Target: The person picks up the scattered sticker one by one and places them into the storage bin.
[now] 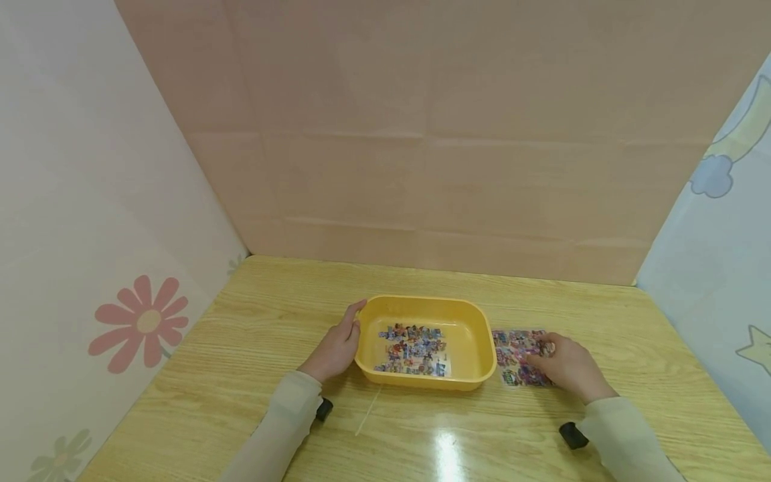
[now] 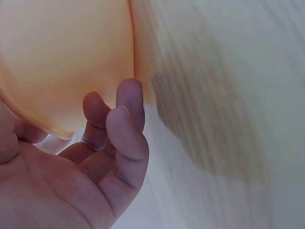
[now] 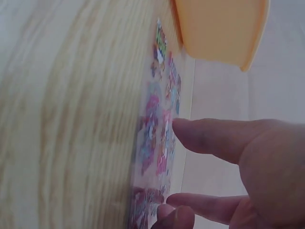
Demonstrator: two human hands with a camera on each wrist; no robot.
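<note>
A yellow plastic basin (image 1: 472,348) sits on the wooden table, a sheet of colourful cartoon stickers (image 1: 415,351) lying on its floor. At its left end my left hand (image 1: 337,345) grips the rim, thumb on the rim and fingers bent against the outer wall (image 2: 71,57). A second sticker sheet (image 1: 512,358), mostly pink and purple, lies flat on the table just right of the basin. My right hand (image 1: 572,365) rests over that sheet's right side; its thumb (image 3: 205,136) touches the printed face, with the fingertips apart from the thumb near the sheet's edge.
The wooden table (image 1: 289,288) meets a brown paper-covered wall (image 1: 421,187) at the back. Patterned panels (image 1: 90,201) close in the left and right sides. Black wrist straps show under both sleeves. A thin pale strip (image 1: 367,410) lies in front of the basin.
</note>
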